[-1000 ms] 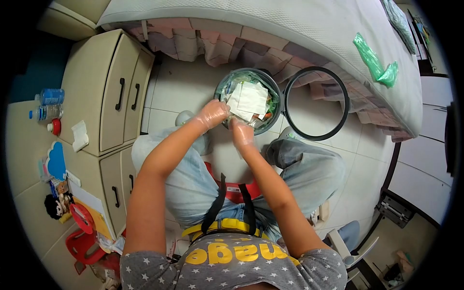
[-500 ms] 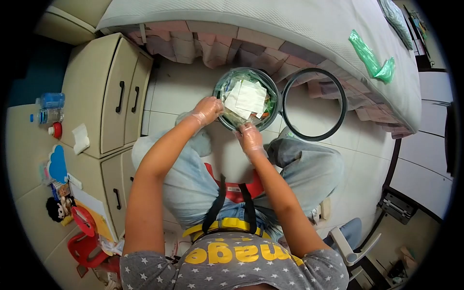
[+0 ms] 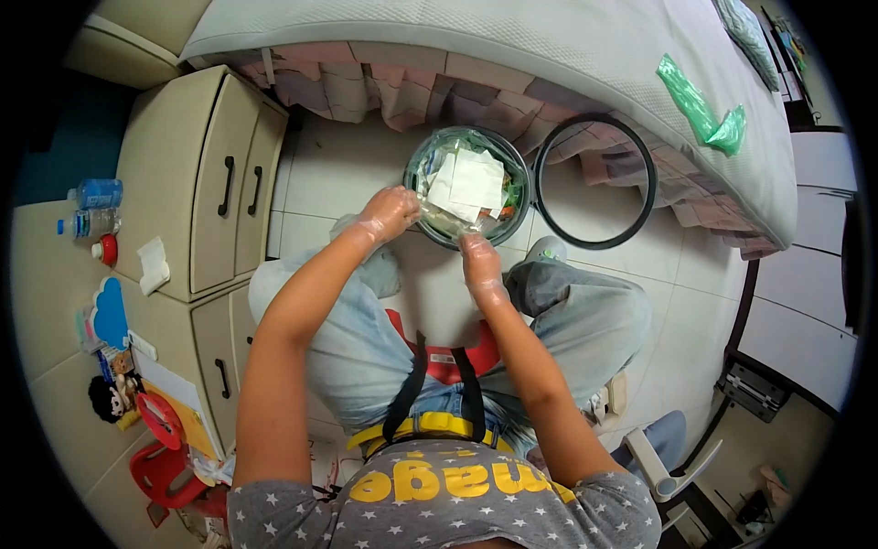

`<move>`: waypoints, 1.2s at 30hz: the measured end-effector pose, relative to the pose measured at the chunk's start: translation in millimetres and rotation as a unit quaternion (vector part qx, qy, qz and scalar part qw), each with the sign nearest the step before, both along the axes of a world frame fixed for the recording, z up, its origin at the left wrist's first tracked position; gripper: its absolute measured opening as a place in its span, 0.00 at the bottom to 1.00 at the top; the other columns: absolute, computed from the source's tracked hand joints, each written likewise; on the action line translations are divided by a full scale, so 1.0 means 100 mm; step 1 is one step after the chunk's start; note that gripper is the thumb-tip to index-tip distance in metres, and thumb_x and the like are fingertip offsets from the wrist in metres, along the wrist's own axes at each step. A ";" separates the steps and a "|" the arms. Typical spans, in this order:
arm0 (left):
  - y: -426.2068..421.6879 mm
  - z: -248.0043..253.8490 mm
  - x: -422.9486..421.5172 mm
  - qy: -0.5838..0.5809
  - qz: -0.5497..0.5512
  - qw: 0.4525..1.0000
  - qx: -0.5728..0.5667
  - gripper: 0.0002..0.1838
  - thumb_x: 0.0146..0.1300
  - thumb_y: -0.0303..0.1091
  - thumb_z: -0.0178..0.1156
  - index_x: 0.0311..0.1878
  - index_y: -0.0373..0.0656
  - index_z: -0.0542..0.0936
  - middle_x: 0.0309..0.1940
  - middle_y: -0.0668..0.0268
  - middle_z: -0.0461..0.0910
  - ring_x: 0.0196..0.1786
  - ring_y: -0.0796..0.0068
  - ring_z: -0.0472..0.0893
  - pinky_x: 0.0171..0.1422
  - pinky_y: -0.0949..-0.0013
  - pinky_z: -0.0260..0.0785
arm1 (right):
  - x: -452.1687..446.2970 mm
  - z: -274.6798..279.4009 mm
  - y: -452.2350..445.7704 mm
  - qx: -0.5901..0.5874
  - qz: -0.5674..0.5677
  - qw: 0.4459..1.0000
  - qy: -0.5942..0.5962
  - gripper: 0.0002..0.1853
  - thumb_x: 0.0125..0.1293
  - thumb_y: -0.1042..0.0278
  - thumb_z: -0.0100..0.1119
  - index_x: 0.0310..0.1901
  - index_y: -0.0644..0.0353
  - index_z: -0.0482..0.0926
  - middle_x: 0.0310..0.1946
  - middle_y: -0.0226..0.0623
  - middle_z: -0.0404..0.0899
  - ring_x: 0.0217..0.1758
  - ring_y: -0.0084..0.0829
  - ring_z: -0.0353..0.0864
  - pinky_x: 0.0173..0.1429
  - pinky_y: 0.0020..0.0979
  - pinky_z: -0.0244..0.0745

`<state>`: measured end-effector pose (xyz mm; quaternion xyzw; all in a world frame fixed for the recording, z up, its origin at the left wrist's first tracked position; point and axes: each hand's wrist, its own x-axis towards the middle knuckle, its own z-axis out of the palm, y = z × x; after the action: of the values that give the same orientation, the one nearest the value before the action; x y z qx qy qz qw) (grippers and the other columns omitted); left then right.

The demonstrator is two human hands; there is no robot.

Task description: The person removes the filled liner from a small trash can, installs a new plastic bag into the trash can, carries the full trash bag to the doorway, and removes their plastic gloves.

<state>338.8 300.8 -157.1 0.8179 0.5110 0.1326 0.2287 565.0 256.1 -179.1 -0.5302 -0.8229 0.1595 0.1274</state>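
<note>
A round bin (image 3: 524, 203) stands on the floor, filled with rubbish inside a clear greenish bag (image 3: 439, 221). White paper pieces (image 3: 471, 183) lie on top of the rubbish. My left hand (image 3: 395, 210), in a clear plastic glove, is closed on the bag's edge at the bin's left rim. Also gloved, my right hand (image 3: 481, 261) pinches the bag's edge at the near rim. A dark ring-shaped lid frame (image 3: 652, 183) is swung out to the right of the bin.
A bed (image 3: 549, 41) with a pink skirt runs behind the bin. Green plastic bag (image 3: 700, 108) lies on the bed. A beige cabinet (image 3: 169, 183) stands at the left, bottles (image 3: 96, 193) beside it. A white chair part (image 3: 654, 471) is at lower right.
My right hand has moved slightly right along the near rim. My left hand has drawn back left from the papers. The ring has tilted slightly upward.
</note>
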 end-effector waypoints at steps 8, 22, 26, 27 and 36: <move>-0.04 -0.14 0.07 0.027 0.014 0.999 -0.025 0.06 0.51 0.33 0.56 0.26 0.41 0.78 0.29 0.62 0.75 0.36 0.61 0.74 0.44 0.62 0.66 | 0.02 -0.03 -0.04 -0.018 0.042 0.999 0.017 0.04 0.53 0.76 0.46 0.30 0.59 0.71 0.27 0.41 0.73 0.35 0.41 0.74 0.36 0.38 0.71; 0.16 -0.03 -0.04 -0.043 0.449 0.884 -0.123 0.26 0.59 0.51 0.45 0.50 0.37 0.66 0.42 0.43 0.73 0.46 0.46 0.73 0.50 0.55 0.63 | 0.27 0.47 0.36 -0.126 -0.343 0.915 0.172 0.18 0.62 0.58 0.45 0.43 0.66 0.66 0.30 0.52 0.75 0.34 0.51 0.73 0.39 0.41 0.68; 0.29 0.16 0.02 0.043 0.416 0.850 -0.320 0.30 0.58 0.59 0.42 0.45 0.39 0.72 0.44 0.50 0.74 0.48 0.52 0.73 0.51 0.58 0.65 | 0.44 0.42 0.60 -0.251 -0.315 0.911 -0.082 0.26 0.58 0.46 0.45 0.41 0.66 0.73 0.37 0.55 0.76 0.42 0.48 0.75 0.46 0.40 0.69; 0.31 0.17 0.05 0.075 0.408 0.844 -0.339 0.30 0.58 0.60 0.40 0.42 0.41 0.75 0.43 0.55 0.76 0.47 0.55 0.74 0.50 0.58 0.66 | 0.42 0.41 0.63 -0.291 -0.308 0.898 -0.116 0.27 0.57 0.43 0.45 0.38 0.63 0.77 0.39 0.52 0.76 0.45 0.46 0.75 0.48 0.38 0.69; 0.40 -0.35 0.05 0.085 0.330 0.909 -0.242 0.20 0.59 0.49 0.44 0.39 0.43 0.78 0.39 0.56 0.77 0.44 0.57 0.76 0.48 0.61 0.67 | 0.47 0.02 0.71 -0.192 -0.245 0.949 -0.049 0.19 0.58 0.52 0.46 0.30 0.63 0.77 0.32 0.51 0.77 0.37 0.47 0.76 0.42 0.41 0.70</move>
<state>344.0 341.2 -191.7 0.5310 0.7854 0.0027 0.3181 611.6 327.2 -177.4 -0.7370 -0.6268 0.2524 0.0178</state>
